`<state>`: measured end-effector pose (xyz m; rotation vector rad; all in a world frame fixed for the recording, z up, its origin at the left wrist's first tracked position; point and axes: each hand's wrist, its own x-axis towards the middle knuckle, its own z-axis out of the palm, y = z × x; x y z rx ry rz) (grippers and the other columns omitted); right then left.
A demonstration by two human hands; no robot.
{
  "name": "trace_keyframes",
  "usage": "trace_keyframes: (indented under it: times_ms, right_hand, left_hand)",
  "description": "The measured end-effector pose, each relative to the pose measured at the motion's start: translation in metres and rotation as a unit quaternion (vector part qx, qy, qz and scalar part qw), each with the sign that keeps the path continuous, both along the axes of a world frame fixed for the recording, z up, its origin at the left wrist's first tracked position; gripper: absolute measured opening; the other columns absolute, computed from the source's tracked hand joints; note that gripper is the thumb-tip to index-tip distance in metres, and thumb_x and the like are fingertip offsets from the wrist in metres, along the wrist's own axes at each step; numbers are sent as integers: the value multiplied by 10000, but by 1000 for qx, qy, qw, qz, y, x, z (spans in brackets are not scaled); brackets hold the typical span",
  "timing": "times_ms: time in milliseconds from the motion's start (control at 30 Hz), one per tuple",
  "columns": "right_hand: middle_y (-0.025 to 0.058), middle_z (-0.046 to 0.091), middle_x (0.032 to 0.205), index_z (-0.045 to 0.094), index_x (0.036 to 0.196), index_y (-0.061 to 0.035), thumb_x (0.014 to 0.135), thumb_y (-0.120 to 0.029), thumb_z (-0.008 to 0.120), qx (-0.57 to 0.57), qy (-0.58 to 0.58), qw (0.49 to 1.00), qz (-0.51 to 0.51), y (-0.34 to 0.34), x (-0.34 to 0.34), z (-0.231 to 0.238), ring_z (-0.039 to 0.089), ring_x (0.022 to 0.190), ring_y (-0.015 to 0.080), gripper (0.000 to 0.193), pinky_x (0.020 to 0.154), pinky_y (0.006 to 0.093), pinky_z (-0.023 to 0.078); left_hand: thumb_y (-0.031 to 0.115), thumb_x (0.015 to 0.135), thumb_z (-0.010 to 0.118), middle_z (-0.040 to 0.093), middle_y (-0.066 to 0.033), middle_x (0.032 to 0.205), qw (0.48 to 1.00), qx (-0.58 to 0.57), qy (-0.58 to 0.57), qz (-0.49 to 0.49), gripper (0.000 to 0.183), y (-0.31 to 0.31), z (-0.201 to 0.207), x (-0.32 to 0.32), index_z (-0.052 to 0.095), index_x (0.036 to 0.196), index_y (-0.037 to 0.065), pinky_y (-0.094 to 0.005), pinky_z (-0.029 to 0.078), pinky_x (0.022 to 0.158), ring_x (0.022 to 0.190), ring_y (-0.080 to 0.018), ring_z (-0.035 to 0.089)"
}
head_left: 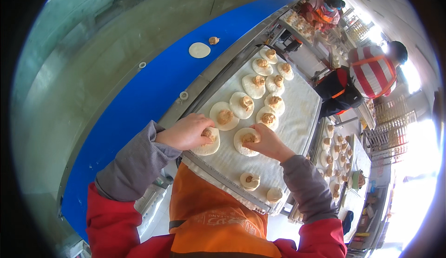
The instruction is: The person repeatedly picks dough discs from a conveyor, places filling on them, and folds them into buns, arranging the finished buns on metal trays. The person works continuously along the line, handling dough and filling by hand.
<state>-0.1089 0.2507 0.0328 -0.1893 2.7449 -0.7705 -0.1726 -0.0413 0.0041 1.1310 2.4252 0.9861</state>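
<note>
White dough forms the flat round left disc [204, 151], topped with a tan lump of filling [207, 134], under the left hand [183, 133]; its thumb and fingers are curled, touching dough and filling. The right hand [269, 144] bends its thumb and fingers over a second pale round disc [244, 151] bearing similar filling. Whether either hand grips firmly, I cannot tell. Beyond the fingertips, more filled discs [254, 86] spread across a pale sheet-covered rectangular tray [223, 167]; nearer than the right fingers sit two folded cream dough pieces [250, 182]. Left of the left fingers runs a smooth blue belt [134, 104].
</note>
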Motion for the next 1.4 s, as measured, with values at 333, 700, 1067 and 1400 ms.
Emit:
trace_keyframes:
  times_ms: [333, 700, 1067, 1400]
  right_hand:
    - [50, 640, 1103, 623, 1208, -42, 866, -188, 732, -89, -76, 993, -10, 1, 6, -2, 616, 1004, 146, 387, 846, 347, 508]
    - [82, 687, 989, 618, 1273, -34, 907, -161, 714, -62, 53, 997, 3, -28, -43, 43, 660, 886, 173, 399, 814, 321, 538]
    - [157, 634, 1132, 659, 1152, -89, 903, -291, 651, 72, 109, 976, 172, -289, -189, -80, 614, 1062, 361, 321, 897, 446, 519]
    - [161, 679, 1069, 689, 1055, -49, 804, -205, 722, -116, -50, 932, 339, -296, -131, -43, 649, 993, 311, 298, 809, 401, 519]
  left_hand:
    - [189, 833, 748, 614, -130, 1115, 999, 47, 10, 13, 435, -6, -4, 4, 628, 1231, 63, -410, 473, 936, 1078, -323, 575]
    - [238, 884, 737, 619, -184, 1192, 912, 68, 44, 403, 391, -107, -39, -58, 633, 1186, 12, -434, 510, 915, 1126, -354, 592]
    - [312, 726, 808, 644, -166, 972, 875, -125, 18, 467, 364, -196, -79, -53, 637, 929, 63, -474, 508, 797, 956, -366, 624]
    - [68, 759, 770, 604, -164, 829, 920, -4, 229, 318, 295, -268, -75, 42, 564, 966, 28, -427, 477, 629, 768, -371, 617]
